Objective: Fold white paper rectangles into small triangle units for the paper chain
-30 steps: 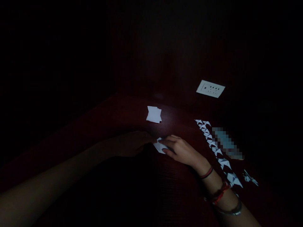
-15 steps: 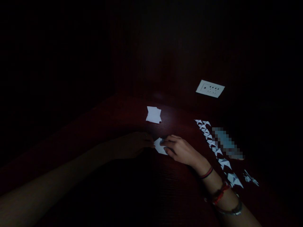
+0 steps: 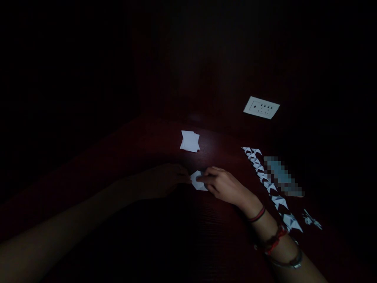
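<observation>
A small piece of folded white paper (image 3: 195, 183) lies on the dark red table between my hands. My left hand (image 3: 176, 177), deep in shadow, has its fingertips closed together at the paper's left corner. From the other side, my right hand (image 3: 221, 183) holds the right part of the paper, its index finger reaching across the top surface. Its other fingers are curled at the right edge and cover that side. Bracelets circle the right wrist and forearm.
Beyond my hands lies a loose stack of white paper (image 3: 190, 141). On the right runs a row of folded white paper pieces (image 3: 259, 169), beside a blurred bluish object (image 3: 282, 175) and small white scraps (image 3: 311, 220). A socket plate (image 3: 261, 108) sits on the wall behind.
My right index finger now points out flatter across the paper, where the fingers were more bent before. The left hand has stayed at the left corner.
</observation>
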Demonstrator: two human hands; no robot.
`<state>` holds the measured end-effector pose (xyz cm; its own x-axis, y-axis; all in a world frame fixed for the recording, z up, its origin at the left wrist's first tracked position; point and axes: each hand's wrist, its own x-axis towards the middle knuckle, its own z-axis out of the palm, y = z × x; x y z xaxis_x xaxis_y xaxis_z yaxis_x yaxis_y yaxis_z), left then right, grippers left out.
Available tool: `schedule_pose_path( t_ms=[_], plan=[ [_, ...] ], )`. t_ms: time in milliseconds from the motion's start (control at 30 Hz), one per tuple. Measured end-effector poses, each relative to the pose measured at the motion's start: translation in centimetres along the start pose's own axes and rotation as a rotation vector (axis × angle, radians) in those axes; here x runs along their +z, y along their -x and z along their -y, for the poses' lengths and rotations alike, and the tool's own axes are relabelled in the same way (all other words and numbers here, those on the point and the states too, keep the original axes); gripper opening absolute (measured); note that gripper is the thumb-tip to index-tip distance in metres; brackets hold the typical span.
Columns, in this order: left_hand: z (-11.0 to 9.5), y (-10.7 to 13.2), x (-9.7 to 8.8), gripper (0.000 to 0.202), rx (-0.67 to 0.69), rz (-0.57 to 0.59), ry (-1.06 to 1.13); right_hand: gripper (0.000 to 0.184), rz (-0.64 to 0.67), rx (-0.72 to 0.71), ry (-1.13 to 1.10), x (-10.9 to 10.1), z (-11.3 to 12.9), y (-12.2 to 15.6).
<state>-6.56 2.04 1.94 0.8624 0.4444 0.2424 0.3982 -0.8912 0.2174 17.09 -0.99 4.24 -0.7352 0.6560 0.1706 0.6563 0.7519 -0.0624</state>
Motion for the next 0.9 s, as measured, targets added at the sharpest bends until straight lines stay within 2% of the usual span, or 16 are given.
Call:
schedule_pose_path(
  t_ms=[233,467,633,900],
  plan=[
    [0.18,-0.02,0.23,0.043,0.030,-0.018,0.003,0.024,-0.032,0.022,-0.031,0.21,-0.01,-0.08],
    [-0.11,-0.01,0.02,0.043,0.013,-0.024,0.029,0.037,-0.010,0.021,0.019,0.37,0.37,-0.37],
    [-0.26,-0.19,-0.17,0.042,0.004,0.002,0.008,0.038,0.011,0.009,0.052,0.44,0.36,-0.59],
    [-0.02,0.06,0.29,0.040,-0.011,0.005,-0.068,0.025,0.012,0.026,0.049,-0.16,-0.24,-0.02]
  ],
)
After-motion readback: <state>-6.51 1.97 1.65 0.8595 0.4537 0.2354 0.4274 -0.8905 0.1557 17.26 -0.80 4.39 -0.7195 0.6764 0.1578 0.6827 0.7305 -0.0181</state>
